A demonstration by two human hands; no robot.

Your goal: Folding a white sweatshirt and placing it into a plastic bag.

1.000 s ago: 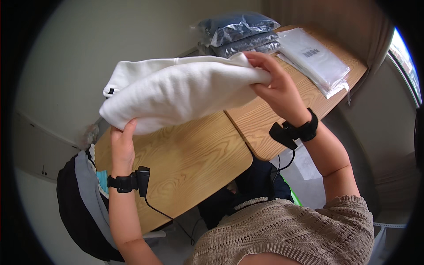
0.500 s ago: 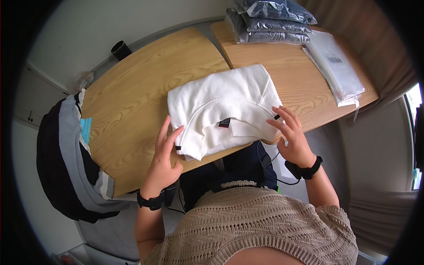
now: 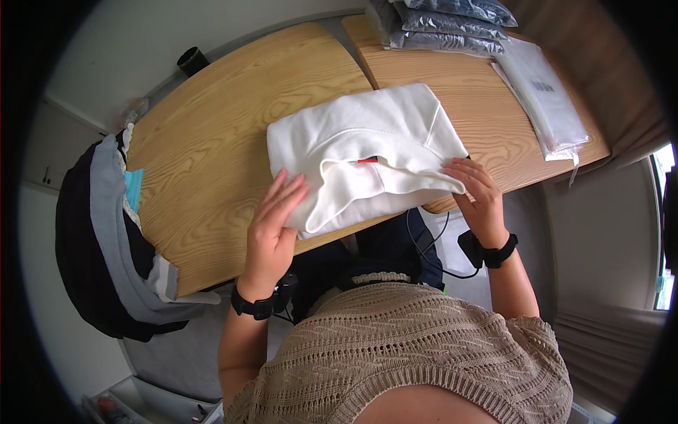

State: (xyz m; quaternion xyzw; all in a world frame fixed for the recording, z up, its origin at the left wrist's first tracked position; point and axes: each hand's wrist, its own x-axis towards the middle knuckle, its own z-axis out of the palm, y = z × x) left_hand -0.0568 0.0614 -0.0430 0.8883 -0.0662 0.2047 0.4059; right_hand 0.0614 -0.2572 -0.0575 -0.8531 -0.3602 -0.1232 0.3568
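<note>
Head view: our straight-fingered left hand [image 3: 272, 219] and bent-fingered right hand [image 3: 485, 206] (grip unclear) rest apart on a folded white fabric sweatshirt [image 3: 367, 116], neckline toward us, long axis crosswise.

Before you, a light-brown wood-grain tabletop [image 3: 219, 127] adjoins a matching right-hand tabletop [image 3: 487, 116], with a folded white fabric garment [image 3: 374, 116] lying across their seam, and dark bundles in clear plastic [image 3: 452, 30] stacked beside flat clear plastic bags [image 3: 540, 95] on the right one.
</note>
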